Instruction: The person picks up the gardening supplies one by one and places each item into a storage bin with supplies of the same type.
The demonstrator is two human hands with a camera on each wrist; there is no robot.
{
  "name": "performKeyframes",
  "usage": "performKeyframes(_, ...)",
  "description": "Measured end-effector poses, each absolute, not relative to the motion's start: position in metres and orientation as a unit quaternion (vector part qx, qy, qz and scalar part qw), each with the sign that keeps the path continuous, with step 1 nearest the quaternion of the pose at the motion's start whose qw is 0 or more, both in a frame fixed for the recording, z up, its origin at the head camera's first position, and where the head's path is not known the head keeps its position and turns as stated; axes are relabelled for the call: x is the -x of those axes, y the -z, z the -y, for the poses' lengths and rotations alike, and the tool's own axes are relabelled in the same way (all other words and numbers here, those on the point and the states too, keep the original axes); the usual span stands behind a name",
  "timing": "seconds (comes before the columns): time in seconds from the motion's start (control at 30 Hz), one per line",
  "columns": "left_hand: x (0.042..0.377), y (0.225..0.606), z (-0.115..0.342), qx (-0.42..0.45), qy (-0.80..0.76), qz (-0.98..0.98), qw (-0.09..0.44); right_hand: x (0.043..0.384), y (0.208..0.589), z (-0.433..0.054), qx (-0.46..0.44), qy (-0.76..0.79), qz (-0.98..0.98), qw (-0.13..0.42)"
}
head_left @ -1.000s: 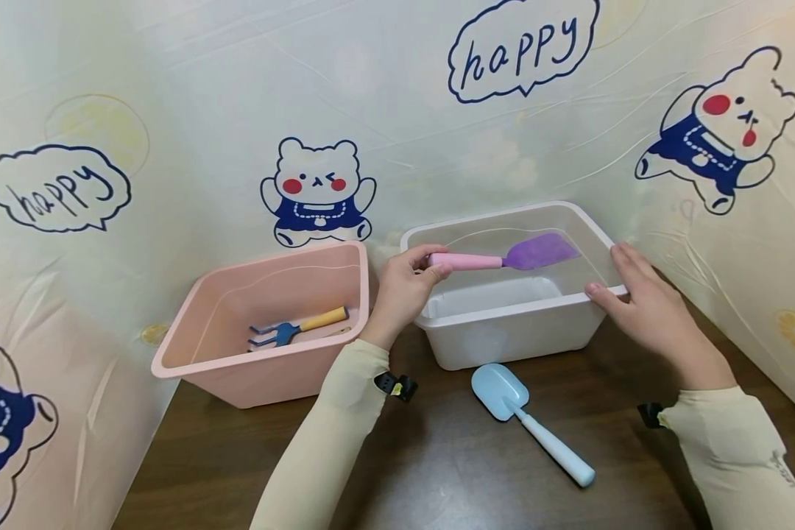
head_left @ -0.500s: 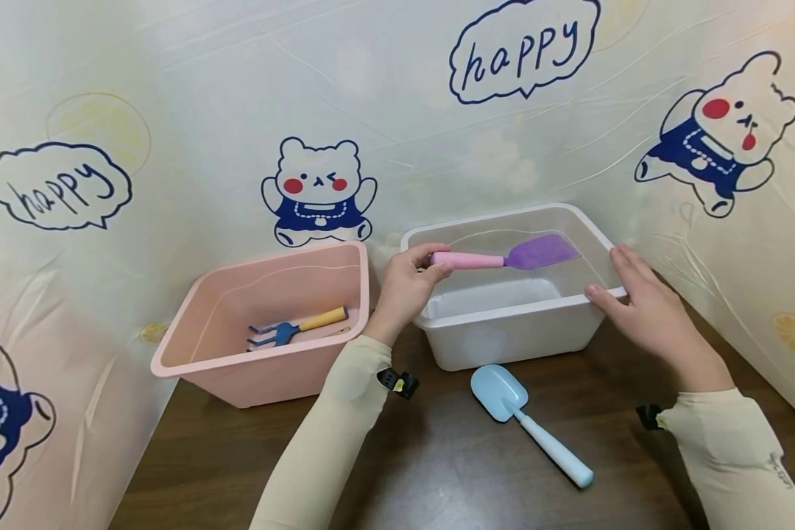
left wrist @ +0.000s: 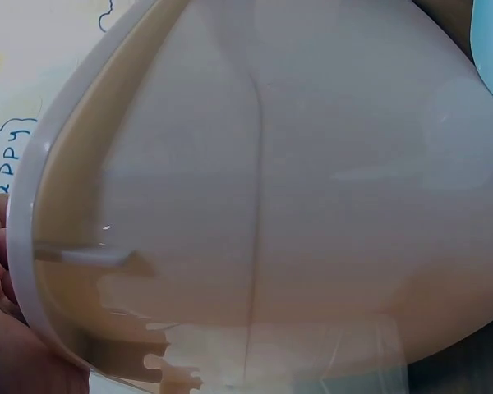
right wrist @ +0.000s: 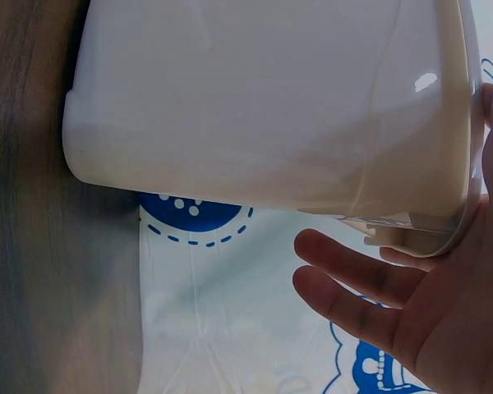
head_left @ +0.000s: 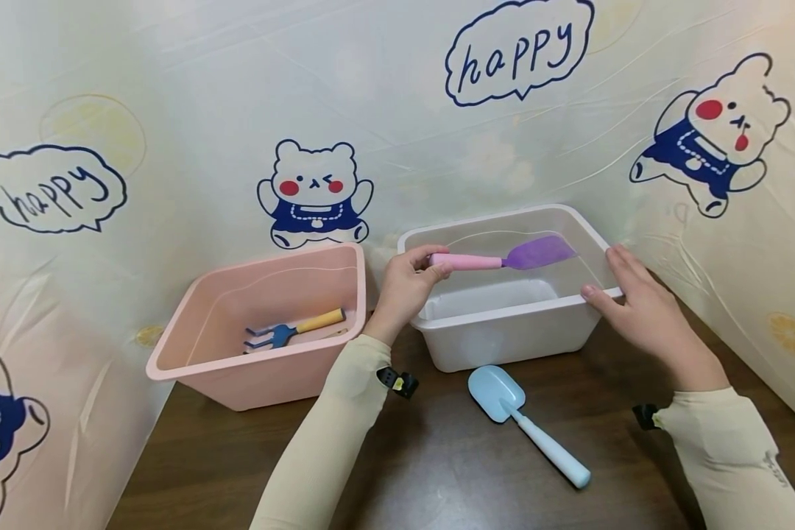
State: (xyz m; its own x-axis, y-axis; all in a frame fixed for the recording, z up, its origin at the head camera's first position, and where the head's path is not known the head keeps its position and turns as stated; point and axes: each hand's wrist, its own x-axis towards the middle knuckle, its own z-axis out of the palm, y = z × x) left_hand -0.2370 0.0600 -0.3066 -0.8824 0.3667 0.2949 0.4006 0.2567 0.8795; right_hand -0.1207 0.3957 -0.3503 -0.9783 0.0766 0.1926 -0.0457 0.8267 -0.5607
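Observation:
My left hand (head_left: 404, 287) grips the end of the pink handle of a small garden trowel (head_left: 536, 254) with a purple blade. The trowel lies level over the white bin (head_left: 517, 342), its blade toward the right. At that bin's right front corner, my right hand (head_left: 649, 316) rests against the rim, thumb on the front edge. The right wrist view shows several fairly straight fingers (right wrist: 353, 271) beside the bin's outer wall. In the left wrist view the white bin (left wrist: 329, 180) covers most of the picture; part of my left hand (left wrist: 25, 345) shows at the edge, the trowel hidden.
A light blue trowel (head_left: 530, 427) lies on the dark wooden table (head_left: 424, 471) in front of the white bin. To the left stands a pink bin (head_left: 258, 383) with a yellow-handled blue hand rake (head_left: 294, 329) inside. Behind hangs a printed sheet (head_left: 397, 88).
The whole scene sits slightly further left in the picture. Both hands, the purple trowel and the bins keep the same places relative to each other.

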Motion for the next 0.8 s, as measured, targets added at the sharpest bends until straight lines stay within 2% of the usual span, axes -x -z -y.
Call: performKeyframes(0.8,0.2381,0.3023,-0.0687,0.238,0.560,0.794,0.005,0.1209,0.3504,-0.3963,0.001,-0.289,0.950,0.116)
